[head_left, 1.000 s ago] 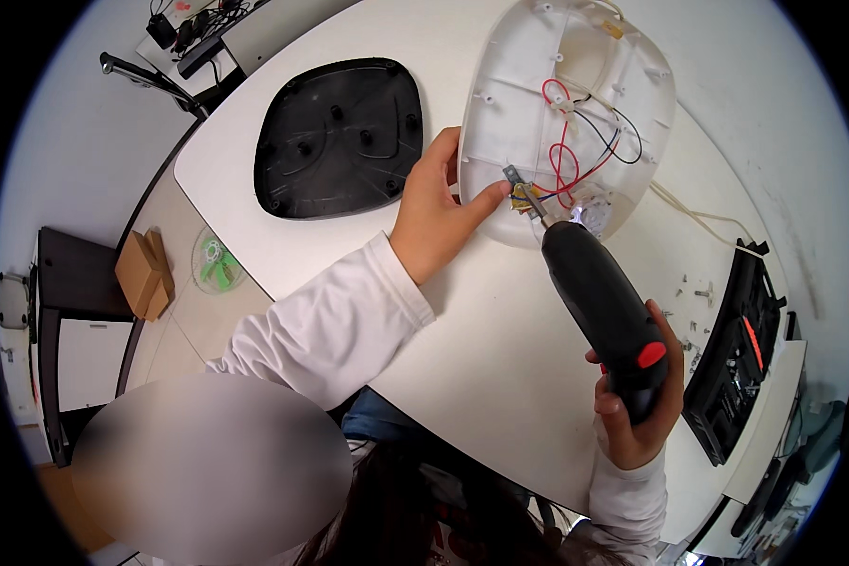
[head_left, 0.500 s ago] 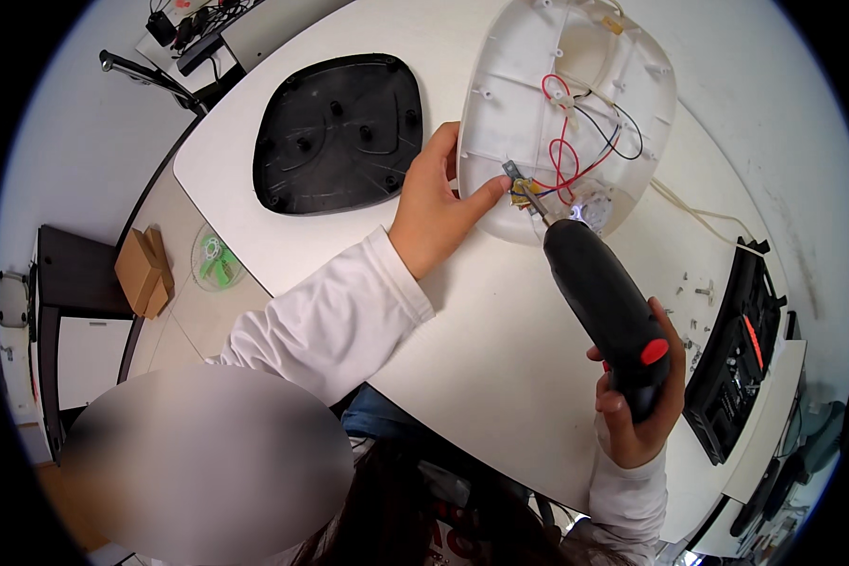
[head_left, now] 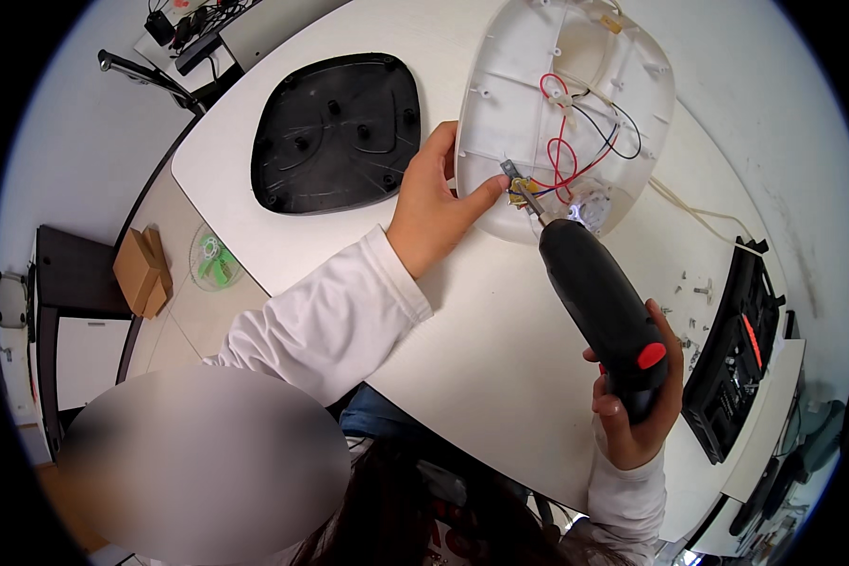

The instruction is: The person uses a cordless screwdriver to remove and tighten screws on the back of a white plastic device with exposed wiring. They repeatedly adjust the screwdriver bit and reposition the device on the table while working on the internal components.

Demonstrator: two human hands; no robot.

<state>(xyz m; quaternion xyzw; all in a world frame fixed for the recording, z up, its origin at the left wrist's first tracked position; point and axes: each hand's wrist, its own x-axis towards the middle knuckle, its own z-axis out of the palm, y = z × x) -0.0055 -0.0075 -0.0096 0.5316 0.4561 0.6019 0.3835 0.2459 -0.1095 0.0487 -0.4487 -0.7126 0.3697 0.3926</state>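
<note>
My right hand (head_left: 643, 406) is wrapped round the handle of a black cordless screwdriver (head_left: 599, 292) with a red button. Its bit meets a small circuit board (head_left: 523, 191) inside a white plastic housing (head_left: 509, 113). A lit spot shows on the tool's nose. My left hand (head_left: 439, 208) grips the housing's near left wall, with the thumb over the rim by the board and the other fingers partly hidden. Red, blue and black wires (head_left: 575, 156) loop across the housing's inside. A clear round part (head_left: 591, 208) sits close to the board, partly behind the tool.
A black plastic base cover (head_left: 340, 137) lies left of the housing. Loose screws (head_left: 693, 325) are scattered at the right, beside an open black tool case (head_left: 736, 358). A pale cord (head_left: 698, 208) runs from the housing. On the floor are a cardboard box (head_left: 143, 274) and a green fan (head_left: 219, 259).
Hardly anything differs. The whole view has shifted very slightly, while the screwdriver bit stays at the circuit board and both hands keep their grips.
</note>
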